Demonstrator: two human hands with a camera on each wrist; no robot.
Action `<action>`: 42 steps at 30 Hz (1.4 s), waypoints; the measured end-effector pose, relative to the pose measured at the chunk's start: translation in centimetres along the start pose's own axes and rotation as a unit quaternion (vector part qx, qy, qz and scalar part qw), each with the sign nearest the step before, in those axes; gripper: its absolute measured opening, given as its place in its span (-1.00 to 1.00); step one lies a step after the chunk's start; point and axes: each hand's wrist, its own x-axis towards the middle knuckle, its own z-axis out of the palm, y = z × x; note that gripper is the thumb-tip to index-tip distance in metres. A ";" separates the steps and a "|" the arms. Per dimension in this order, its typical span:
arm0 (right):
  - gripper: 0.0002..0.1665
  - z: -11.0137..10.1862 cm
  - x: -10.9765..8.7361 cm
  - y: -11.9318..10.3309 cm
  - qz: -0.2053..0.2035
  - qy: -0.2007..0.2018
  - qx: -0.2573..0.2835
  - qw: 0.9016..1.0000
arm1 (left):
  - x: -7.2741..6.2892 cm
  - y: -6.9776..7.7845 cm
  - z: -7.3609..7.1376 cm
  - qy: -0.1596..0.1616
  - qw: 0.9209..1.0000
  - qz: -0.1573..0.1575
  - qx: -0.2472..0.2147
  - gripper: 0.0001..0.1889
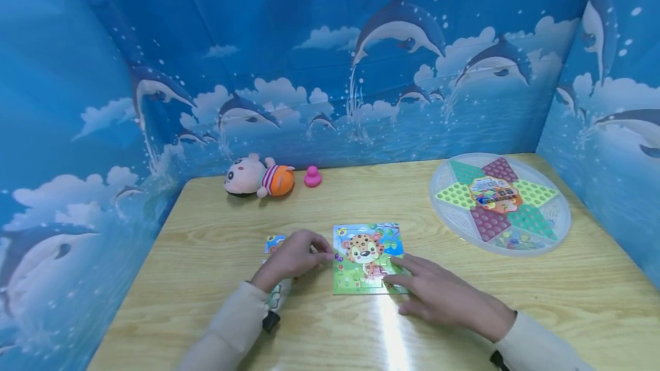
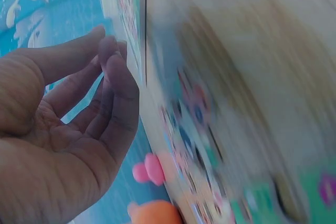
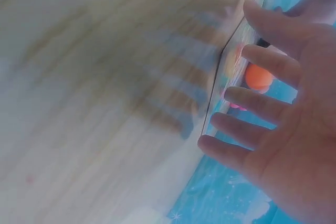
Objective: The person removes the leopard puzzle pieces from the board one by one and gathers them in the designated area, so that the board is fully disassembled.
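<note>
A jigsaw puzzle (image 1: 356,285) with a cartoon leopard on blue and green lies in its flat frame on the table. My left hand (image 1: 299,253) is at its left edge, fingers softly bent. In the left wrist view the thumb and fingertips come together, and nothing shows between them. My right hand (image 1: 438,291) reaches over the puzzle's right side with straight, spread fingers; the index and middle fingertips appear to rest on it. Loose puzzle pieces (image 1: 275,242) lie beside and beneath the left hand, partly hidden by the wrist, and look blurred in the left wrist view.
A plush doll (image 1: 278,180) in orange lies at the back left, with a small pink toy (image 1: 312,177) beside it. A round Chinese checkers board (image 1: 476,225) occupies the back right of the wooden table (image 1: 206,296). Dolphin-print curtains (image 1: 309,44) hang behind and at the sides.
</note>
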 end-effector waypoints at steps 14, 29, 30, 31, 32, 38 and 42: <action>-0.40 0.5 -0.7 0.5 0.008 -0.005 0.021 1.000 | 1.3 3.1 4.0 -0.042 0.996 0.066 0.046 -0.93; -0.39 0.5 -0.7 0.2 0.027 -0.020 0.036 0.999 | 1.2 3.6 4.6 -0.033 0.998 0.036 0.036 -0.94; -0.39 0.5 -0.8 0.3 0.026 -0.019 0.034 0.999 | 1.2 3.6 4.6 -0.032 0.998 0.037 0.035 -0.94; -0.38 0.5 -0.8 0.3 0.025 -0.018 0.033 0.999 | 1.2 3.6 4.6 -0.031 0.998 0.038 0.035 -0.94; -0.38 0.5 -0.8 0.3 0.024 -0.017 0.031 0.999 | 1.2 3.6 4.6 -0.031 0.998 0.038 0.035 -0.95; -0.38 0.6 -0.8 0.3 0.022 -0.014 0.026 0.999 | 1.1 3.6 4.5 -0.032 0.998 0.038 0.025 -0.95; -0.38 0.6 -0.8 0.4 0.017 -0.012 0.022 1.000 | 1.2 3.7 4.5 -0.030 0.998 0.041 0.025 -0.96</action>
